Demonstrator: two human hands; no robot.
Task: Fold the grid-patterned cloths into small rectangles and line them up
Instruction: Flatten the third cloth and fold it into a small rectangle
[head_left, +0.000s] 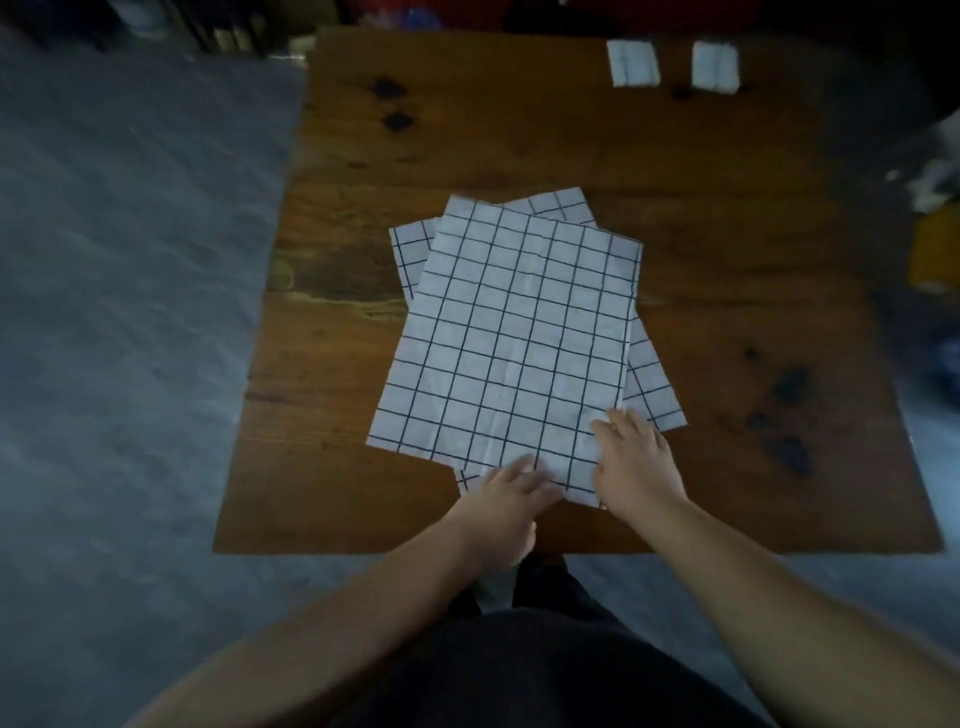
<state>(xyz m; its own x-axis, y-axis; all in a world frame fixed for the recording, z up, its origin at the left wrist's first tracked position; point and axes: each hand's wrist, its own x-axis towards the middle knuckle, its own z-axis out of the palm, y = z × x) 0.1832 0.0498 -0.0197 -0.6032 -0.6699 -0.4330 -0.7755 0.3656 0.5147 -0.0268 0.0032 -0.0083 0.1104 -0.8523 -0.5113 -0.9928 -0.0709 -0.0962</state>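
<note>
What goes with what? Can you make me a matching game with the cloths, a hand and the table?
Things:
1. top cloth
2. folded cloths
3. right hand
4. table

Clues:
A. brown wood with dark spots
B. at the far edge, side by side
C. touching the top cloth's near right corner
D. spread open, unfolded

Pairs: 1-D, 2-B, 3-C, 4-A

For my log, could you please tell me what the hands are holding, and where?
Nothing is plainly held: the left hand and right hand lie flat-fingered on the top cloth, at its near edge.
</note>
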